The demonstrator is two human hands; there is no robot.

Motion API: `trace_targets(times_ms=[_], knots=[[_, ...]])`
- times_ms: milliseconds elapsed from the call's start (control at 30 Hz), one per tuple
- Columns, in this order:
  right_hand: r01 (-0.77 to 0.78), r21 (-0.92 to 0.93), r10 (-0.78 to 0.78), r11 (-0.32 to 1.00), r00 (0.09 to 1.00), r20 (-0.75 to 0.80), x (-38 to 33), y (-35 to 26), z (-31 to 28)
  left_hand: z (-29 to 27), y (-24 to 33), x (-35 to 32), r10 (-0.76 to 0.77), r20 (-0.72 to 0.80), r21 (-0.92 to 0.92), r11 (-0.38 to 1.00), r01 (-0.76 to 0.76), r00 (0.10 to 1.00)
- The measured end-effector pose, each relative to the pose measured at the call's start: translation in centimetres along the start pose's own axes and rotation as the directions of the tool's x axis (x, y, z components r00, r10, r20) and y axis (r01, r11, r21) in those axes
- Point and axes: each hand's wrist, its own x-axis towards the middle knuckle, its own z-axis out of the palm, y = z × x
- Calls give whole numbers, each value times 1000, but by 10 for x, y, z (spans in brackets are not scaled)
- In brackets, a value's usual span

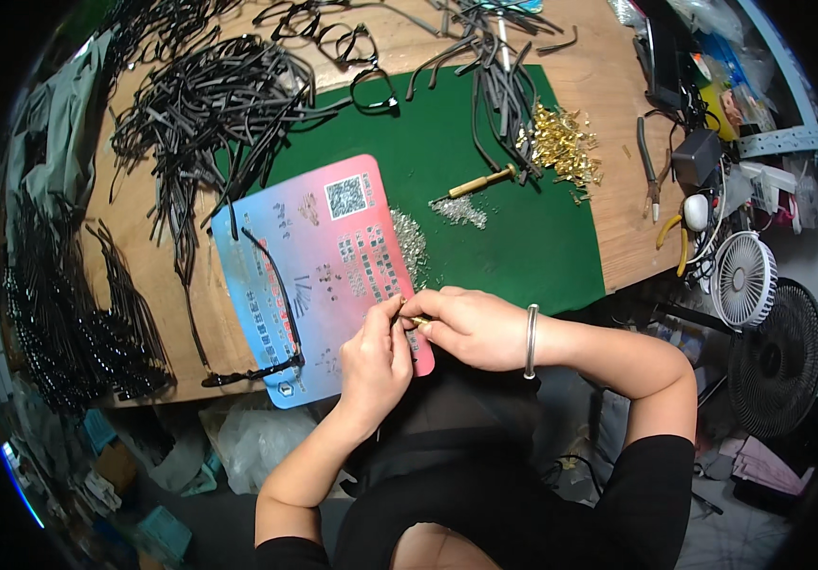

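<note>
Over the near edge of the pink and blue printed mat, my two hands meet fingertip to fingertip. My left hand is closed in a pinch on a small dark piece, mostly hidden by the fingers. My right hand, with a silver bangle at the wrist, pinches a small gold-coloured piece against it. A black glasses frame with its arm extended lies on the mat to the left. Tiny silver screws form a pile by the mat's right edge. A brass-handled screwdriver rests beside another small silver pile.
A green mat covers the table's middle. Black glasses arms heap at the far left, with more at the far centre. Gold metal parts lie far right. Pliers and a white fan stand by the right edge.
</note>
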Motion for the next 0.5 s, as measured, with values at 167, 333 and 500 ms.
trace_targets(times_ms=[167,333,500], knots=[[-125,-134,131,983,991,36,-13,-20,-13,-9,3,7,-1,88,1,1000,1,996],[-116,-191,98,975,990,-99,-31,-1,-21,-9,13,17,-140,109,-167,973,157,984],[-37,-134,15,990,987,-162,-38,24,-21,5,39,91,192,67,-48,981,-189,979]])
